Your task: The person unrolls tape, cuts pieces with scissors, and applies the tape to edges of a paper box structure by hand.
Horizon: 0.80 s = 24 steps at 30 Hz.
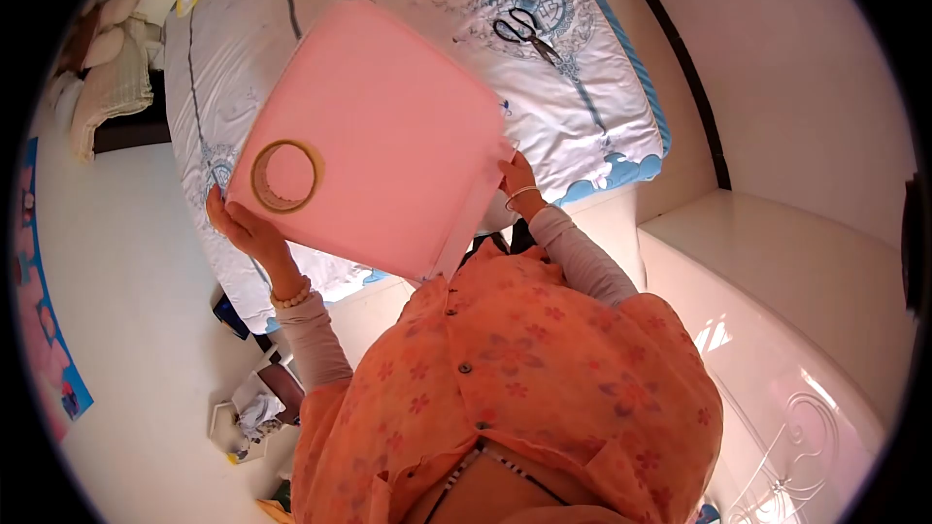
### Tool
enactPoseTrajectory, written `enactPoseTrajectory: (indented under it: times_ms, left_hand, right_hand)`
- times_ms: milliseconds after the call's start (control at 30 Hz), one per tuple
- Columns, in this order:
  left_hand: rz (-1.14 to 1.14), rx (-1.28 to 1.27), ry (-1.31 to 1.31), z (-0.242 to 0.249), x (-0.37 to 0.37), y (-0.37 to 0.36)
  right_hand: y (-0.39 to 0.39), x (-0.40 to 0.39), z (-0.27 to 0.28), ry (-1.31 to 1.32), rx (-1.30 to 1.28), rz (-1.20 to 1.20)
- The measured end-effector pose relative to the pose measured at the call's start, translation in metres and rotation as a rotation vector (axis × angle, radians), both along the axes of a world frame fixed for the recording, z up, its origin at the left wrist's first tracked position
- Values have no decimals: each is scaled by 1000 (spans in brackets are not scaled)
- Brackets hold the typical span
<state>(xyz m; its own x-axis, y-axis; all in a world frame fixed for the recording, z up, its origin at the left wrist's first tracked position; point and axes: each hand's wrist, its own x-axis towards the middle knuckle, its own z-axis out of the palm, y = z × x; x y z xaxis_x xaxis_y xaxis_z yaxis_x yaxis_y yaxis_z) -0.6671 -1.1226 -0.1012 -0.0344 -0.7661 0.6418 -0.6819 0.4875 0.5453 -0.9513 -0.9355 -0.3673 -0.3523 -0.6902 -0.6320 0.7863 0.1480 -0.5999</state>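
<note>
A large pink square panel [379, 126] is held out in front of my body, tilted, with a narrow edge strip along its right side. A roll of tape [313, 178] lies on it near the left corner. My left hand [254, 233] grips the panel's left corner, beside the tape. The fingers of my right hand [521, 178] are closed on the panel's right edge, near its corner. Parts of the fingers on both hands are hidden by the panel. Small blue bits show at several of its corners; I cannot make out what they are.
Under the panel is a bed with a white and blue patterned cover [427, 0]. Black-handled scissors [527, 36] lie on it at the far right. Folded cloth [115, 82] is heaped at the left. A white ledge [757, 233] runs along the right wall.
</note>
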Motion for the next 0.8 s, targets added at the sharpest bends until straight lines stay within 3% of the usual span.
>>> enactPoseTrajectory:
  times_ms: [200,233,300,400,500,567,633,667,800]
  left_hand:
    - [-12,-3,26,-10,13,-27]
    - [-22,-30,16,-12,17,-32]
    - [-43,-65,14,-12,18,-36]
    - [-74,-132,0,-13,20,-41]
    - [-76,-117,-21,-15,23,-39]
    - [-102,-53,118,-11,17,-32]
    - [-225,54,308,-4,17,-23]
    - [-191,36,313,1,12,-18]
    - [-423,83,581,6,5,-13]
  right_hand:
    - [10,-9,-42,138,82,85]
    - [7,-10,-38,184,146,175]
    - [12,-8,-12,23,105,145]
    - [19,-23,1,-10,185,119]
    - [11,-61,-49,685,327,-45]
    - [-16,-62,11,994,-62,24]
    - [-54,-48,100,961,-192,215]
    - [-67,-40,133,778,-348,334]
    - [-111,11,206,679,-515,583]
